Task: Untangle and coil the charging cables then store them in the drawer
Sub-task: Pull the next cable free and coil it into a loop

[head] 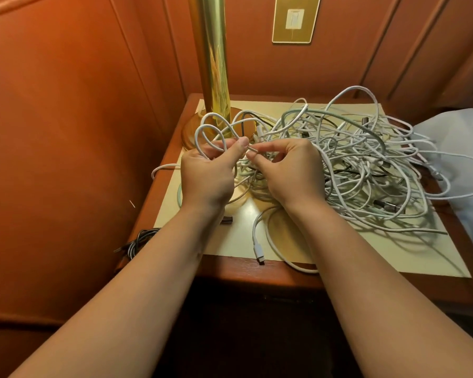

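A big tangle of mostly white charging cables (366, 165), with a few dark ones mixed in, covers the cream top of a wooden nightstand (257, 267). My left hand (208, 175) grips looped white cable (210, 132) at the pile's left edge. My right hand (287, 173) pinches a cable end with its metal plug (253, 150) right beside my left thumb. One loose white plug (259, 253) lies at the nightstand's front edge. The drawer front below is dark and hard to make out.
A brass lamp pole (212, 58) stands on its round base at the back left of the nightstand. A dark coiled cable (138, 240) hangs off the left side. Orange padded walls close in left and behind. White bedding (459, 148) lies to the right.
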`<state>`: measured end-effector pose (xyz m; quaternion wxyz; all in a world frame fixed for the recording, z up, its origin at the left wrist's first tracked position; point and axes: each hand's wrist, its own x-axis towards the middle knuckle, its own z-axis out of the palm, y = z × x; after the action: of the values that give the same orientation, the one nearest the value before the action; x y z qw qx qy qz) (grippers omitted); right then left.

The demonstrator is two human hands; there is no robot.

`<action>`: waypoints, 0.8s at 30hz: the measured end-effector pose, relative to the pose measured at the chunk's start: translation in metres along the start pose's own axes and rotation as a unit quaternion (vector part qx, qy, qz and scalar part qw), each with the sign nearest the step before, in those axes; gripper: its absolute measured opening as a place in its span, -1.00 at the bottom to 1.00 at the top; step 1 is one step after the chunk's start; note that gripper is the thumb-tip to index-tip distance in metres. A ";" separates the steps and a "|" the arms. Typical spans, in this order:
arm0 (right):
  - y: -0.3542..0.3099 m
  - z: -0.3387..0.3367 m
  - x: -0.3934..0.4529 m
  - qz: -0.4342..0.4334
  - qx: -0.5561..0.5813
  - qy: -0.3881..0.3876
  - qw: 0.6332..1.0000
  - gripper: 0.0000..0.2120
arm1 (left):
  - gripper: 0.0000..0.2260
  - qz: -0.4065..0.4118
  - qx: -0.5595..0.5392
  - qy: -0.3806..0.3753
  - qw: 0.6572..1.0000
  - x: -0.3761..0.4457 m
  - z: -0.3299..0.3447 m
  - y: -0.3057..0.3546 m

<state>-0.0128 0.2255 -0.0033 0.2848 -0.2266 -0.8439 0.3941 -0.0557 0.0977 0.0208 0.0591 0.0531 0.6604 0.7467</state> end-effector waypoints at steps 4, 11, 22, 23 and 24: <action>0.000 -0.004 0.002 0.026 -0.006 0.004 1.000 -0.86 | -0.96 0.017 -0.035 0.018 0.999 -0.004 -0.005 0.012; -0.002 -0.005 -0.001 0.030 -0.006 0.007 0.999 -0.86 | -0.98 0.050 -0.080 0.059 0.994 -0.008 -0.019 0.029; 0.004 -0.005 -0.003 0.036 0.018 -0.027 0.999 -0.88 | -0.87 0.193 0.121 0.033 0.973 -0.005 -0.017 0.016; 0.005 -0.005 -0.004 0.032 0.020 -0.026 0.999 -0.89 | -0.87 0.199 0.162 0.039 0.966 -0.001 -0.016 0.009; 0.006 -0.005 -0.004 0.029 0.021 -0.025 0.999 -0.91 | -0.88 0.202 0.200 0.040 0.958 0.001 -0.013 0.003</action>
<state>-0.0053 0.2293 -0.0062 0.2570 -0.2351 -0.8354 0.4252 -0.0584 0.0843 0.0224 -0.1314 0.1668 0.7734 0.5973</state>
